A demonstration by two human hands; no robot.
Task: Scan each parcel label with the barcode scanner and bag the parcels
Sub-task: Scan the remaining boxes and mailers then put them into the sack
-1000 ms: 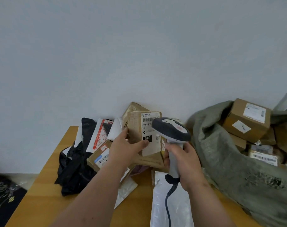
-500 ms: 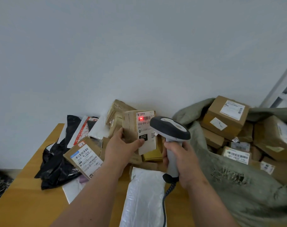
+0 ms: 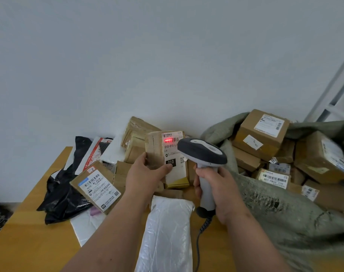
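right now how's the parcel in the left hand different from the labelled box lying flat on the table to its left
The held parcel stands upright, gripped by the left hand; the flat box lies tilted on the table on a black bag. The red scanner line falls across the held parcel's barcode; the flat box's label is unlit. The held parcel's label bears a black 010 block; the flat box's label has a blue strip. Both are brown cardboard with white labels.

You hold a matt brown cardboard parcel (image 3: pixel 154 150) with a smooth white paper label (image 3: pixel 174 154). Your scanner (image 3: pixel 203 152) is smooth grey and white plastic. The tabletop (image 3: pixel 30 242) is smooth wood, the sack (image 3: pixel 275 209) coarse, frayed woven cloth, the mailer (image 3: pixel 167 232) glossy, crinkled plastic.
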